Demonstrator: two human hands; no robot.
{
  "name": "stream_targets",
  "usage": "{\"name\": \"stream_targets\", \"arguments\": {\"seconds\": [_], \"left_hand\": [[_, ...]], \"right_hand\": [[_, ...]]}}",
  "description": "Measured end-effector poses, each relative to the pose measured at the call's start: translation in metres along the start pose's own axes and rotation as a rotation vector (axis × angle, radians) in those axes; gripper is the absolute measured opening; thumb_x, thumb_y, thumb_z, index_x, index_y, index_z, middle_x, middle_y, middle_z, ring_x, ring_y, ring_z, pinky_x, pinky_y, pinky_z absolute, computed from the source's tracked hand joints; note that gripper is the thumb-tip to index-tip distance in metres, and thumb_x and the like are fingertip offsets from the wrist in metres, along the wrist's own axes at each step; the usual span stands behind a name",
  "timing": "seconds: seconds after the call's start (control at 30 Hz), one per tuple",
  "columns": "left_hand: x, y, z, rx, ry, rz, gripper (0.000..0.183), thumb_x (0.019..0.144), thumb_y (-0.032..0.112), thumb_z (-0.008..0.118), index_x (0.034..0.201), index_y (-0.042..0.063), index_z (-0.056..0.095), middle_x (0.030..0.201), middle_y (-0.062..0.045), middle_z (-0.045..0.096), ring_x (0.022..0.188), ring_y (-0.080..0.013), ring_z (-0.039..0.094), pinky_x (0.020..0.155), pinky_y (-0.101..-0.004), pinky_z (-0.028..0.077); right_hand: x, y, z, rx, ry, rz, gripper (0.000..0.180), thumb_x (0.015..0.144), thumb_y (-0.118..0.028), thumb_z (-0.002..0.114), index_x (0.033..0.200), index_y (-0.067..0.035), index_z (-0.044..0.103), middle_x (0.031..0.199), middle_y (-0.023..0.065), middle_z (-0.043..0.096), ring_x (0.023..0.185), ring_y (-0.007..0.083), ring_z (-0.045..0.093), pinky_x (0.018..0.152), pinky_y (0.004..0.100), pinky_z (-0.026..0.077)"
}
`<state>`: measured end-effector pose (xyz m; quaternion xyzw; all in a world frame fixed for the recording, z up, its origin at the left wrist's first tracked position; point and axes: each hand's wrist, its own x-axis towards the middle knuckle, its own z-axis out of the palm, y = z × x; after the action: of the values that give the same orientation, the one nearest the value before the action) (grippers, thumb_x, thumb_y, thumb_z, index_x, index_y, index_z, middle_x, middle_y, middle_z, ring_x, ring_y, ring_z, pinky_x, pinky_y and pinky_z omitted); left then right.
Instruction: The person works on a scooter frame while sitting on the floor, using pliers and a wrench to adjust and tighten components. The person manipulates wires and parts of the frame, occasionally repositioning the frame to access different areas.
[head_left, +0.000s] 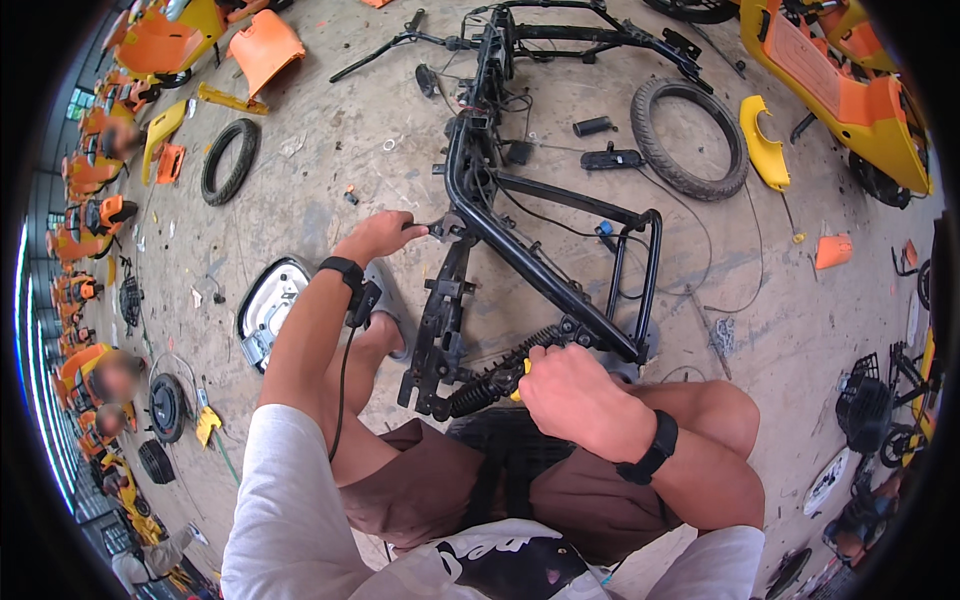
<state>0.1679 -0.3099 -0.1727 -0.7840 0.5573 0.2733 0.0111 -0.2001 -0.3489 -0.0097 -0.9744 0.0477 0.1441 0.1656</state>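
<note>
My left hand (381, 236) grips the handle of a dark metal wrench (452, 224). The wrench's head lies against the bent tube of a black motorbike frame (517, 274). Below it, a black steel bracket arm (442, 319) slants toward me. My right hand (581, 396) is closed around a tool with yellow parts (523, 380); the fist hides most of it, so I cannot tell its kind. Beside that tool run black coil-spring shock absorbers (480, 390), between the bracket arm and the frame's rear end.
Tyres (231, 162) (690, 139) lie on the concrete floor (337, 157) on both sides. A white-lined seat shell (277, 307) is by my left foot. Loose cables (709, 255) trail rightward. Yellow-orange scooters (832, 82) stand around, with people (116, 375) at the left.
</note>
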Motion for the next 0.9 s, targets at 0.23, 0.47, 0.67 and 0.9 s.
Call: {"name": "stream_targets", "arguments": {"seconds": [0.23,0.47,0.67,0.9], "left_hand": [[-0.019,0.019,0.006,-0.107,-0.046,-0.202,0.057,0.083,0.058,0.059,0.085,0.002,0.069,0.079,-0.020,0.066,0.078,-0.0355,0.064,0.070,-0.0439,0.048],[-0.079,0.029,-0.030,-0.773,0.110,-0.466,0.051,0.091,0.043,0.060,0.056,0.008,0.047,0.048,0.001,0.043,0.038,-0.0124,0.041,0.036,-0.0292,0.031],[-0.188,0.128,-0.075,-1.627,0.163,-0.315,0.045,0.100,0.040,0.046,0.067,0.010,0.038,0.051,0.002,0.030,0.037,-0.0084,0.027,0.034,-0.0246,0.023],[-0.216,0.149,-0.062,-1.787,0.517,-0.151,0.037,0.101,0.039,0.043,0.080,0.009,0.044,0.065,0.001,0.038,0.044,-0.0083,0.032,0.041,-0.0241,0.031]], "right_hand": [[-0.001,0.006,-0.003,0.035,0.072,0.000,0.008,0.070,-0.013,0.064,0.064,-0.008,0.066,0.071,0.0098,0.060,0.068,0.0218,0.062,0.059,0.0331,0.046],[0.001,0.005,0.003,0.102,0.131,-0.009,0.012,0.070,-0.013,0.061,0.064,-0.003,0.066,0.076,0.0148,0.061,0.070,0.0276,0.063,0.059,0.0376,0.047],[-0.011,0.029,-0.019,0.276,0.312,0.253,0.023,0.078,-0.026,0.064,0.079,-0.003,0.067,0.080,0.0146,0.064,0.071,0.0331,0.064,0.065,0.0402,0.051],[-0.105,0.074,-0.079,1.123,0.879,0.634,0.042,0.091,-0.040,0.061,0.091,0.001,0.067,0.064,0.0003,0.057,0.059,0.0074,0.055,0.050,0.0219,0.040]]}}
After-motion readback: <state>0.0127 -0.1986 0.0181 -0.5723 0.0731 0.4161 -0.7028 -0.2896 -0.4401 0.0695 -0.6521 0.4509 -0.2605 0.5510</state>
